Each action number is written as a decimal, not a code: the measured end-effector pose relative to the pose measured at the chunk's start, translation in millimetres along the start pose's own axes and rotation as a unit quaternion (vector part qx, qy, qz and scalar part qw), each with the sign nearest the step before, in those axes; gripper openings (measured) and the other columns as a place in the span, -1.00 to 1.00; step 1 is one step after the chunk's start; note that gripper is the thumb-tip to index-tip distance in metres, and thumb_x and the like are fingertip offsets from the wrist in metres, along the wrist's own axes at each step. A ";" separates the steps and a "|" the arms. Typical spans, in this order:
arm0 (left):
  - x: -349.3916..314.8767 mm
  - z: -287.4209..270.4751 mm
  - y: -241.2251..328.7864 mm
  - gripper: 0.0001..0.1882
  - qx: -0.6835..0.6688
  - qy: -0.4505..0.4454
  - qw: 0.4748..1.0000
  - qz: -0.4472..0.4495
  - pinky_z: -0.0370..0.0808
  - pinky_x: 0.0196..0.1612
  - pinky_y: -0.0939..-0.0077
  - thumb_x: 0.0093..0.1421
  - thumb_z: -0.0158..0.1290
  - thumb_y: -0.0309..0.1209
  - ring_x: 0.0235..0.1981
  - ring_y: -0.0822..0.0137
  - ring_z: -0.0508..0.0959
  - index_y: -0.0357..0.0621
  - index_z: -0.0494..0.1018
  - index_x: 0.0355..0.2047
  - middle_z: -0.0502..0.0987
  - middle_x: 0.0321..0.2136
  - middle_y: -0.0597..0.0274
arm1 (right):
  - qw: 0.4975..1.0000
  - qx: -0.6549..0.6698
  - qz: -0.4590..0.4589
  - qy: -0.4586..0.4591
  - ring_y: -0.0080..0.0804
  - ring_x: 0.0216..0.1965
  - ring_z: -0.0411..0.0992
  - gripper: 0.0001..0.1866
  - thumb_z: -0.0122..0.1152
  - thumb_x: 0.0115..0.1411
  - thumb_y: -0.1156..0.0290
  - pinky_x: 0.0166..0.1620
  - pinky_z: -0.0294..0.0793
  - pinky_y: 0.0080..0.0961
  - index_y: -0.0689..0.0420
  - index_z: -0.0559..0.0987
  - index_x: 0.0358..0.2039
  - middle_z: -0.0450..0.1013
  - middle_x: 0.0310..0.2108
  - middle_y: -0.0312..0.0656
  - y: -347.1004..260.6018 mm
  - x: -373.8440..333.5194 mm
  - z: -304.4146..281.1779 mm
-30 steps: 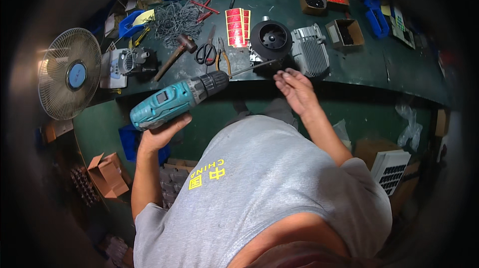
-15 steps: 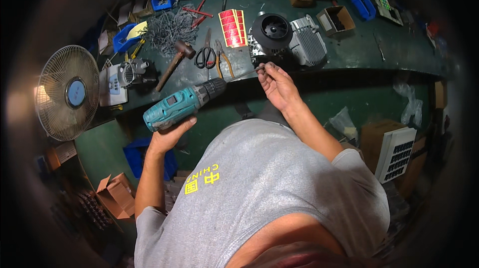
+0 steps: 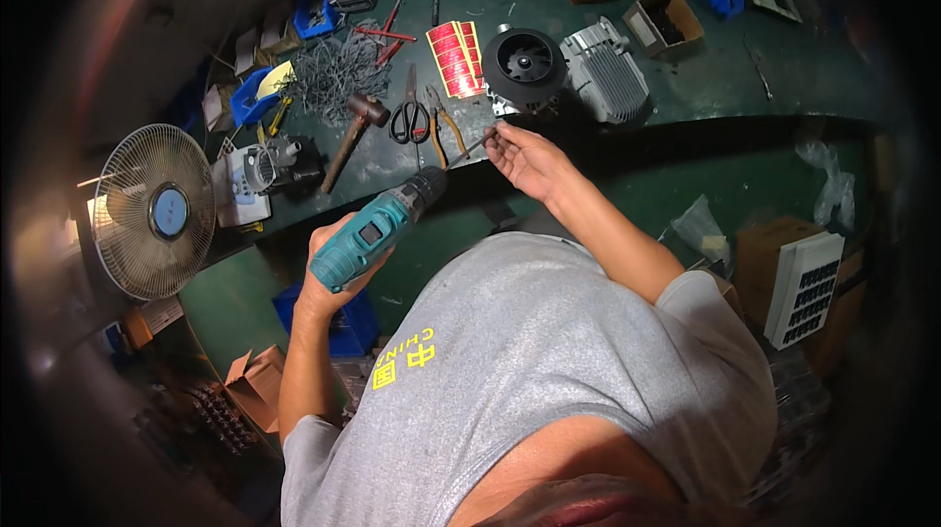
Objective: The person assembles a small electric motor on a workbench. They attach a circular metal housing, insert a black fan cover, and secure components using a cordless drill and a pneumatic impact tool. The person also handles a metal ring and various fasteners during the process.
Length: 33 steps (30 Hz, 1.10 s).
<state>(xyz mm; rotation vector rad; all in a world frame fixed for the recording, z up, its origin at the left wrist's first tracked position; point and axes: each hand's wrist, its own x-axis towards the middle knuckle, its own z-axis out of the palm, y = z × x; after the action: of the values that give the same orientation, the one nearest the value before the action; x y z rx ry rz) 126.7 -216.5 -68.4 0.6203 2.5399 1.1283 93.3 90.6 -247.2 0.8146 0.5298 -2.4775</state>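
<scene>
Drill [image 3: 365,238] is in the left hand [image 3: 323,301], in front of the workbench [image 3: 706,86] edge, with the fingers wrapped around its handle. Long bit [image 3: 465,155] is seated in the chuck; the right hand [image 3: 531,162] appears to pinch its far end. Bit fitting therefore looks complete. Black fan wheel [image 3: 526,88] stands on the bench, apart from the drill; grey finned housing [image 3: 608,76] lies beside it, and joining them appears outstanding.

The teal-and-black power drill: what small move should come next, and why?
Perhaps ease the thin grey metal bit toward the round black fan wheel: the left hand holds the drill, the right hand is at the bit's far end, and the wheel stands just beyond.
</scene>
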 end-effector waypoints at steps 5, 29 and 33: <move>6.2 1.8 2.8 -0.74 0.019 0.004 1.000 -0.024 0.57 -0.25 0.45 0.04 0.36 -0.58 -0.42 0.17 0.65 -0.27 0.57 -0.25 0.62 -0.39 0.11 | 1.000 0.020 0.005 -0.021 -0.41 -0.12 0.57 -0.83 0.13 0.44 0.39 -0.02 0.64 -0.48 0.21 0.58 -0.11 0.58 -0.16 -0.18 2.6 6.4 5.5; 173.3 -72.1 108.0 -0.57 0.192 -0.223 0.955 0.044 0.60 -0.04 0.22 0.15 0.34 -0.35 -0.17 0.12 0.65 -0.15 0.52 0.00 0.65 -0.22 0.04 | 0.570 -0.600 -0.542 0.141 0.04 -0.27 0.54 -0.79 0.40 0.05 0.46 -0.19 0.54 -0.18 0.22 0.58 -0.32 0.56 -0.34 -0.06 -70.2 -5.1 -49.2; 191.5 -63.3 111.8 -0.59 0.158 -0.254 0.952 0.061 0.61 -0.04 0.23 0.18 0.30 -0.43 -0.18 0.14 0.66 -0.18 0.50 0.03 0.66 -0.22 0.07 | 0.533 -0.646 -0.532 0.127 0.05 -0.27 0.55 -0.78 0.41 0.07 0.43 -0.21 0.54 -0.17 0.21 0.59 -0.29 0.56 -0.33 -0.06 -76.4 1.4 -59.3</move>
<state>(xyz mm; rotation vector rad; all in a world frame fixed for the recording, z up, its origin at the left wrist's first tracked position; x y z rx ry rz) -36.2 -94.4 40.0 1.0103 2.2553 0.4985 77.2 181.3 -276.6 0.0592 3.1336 -1.5946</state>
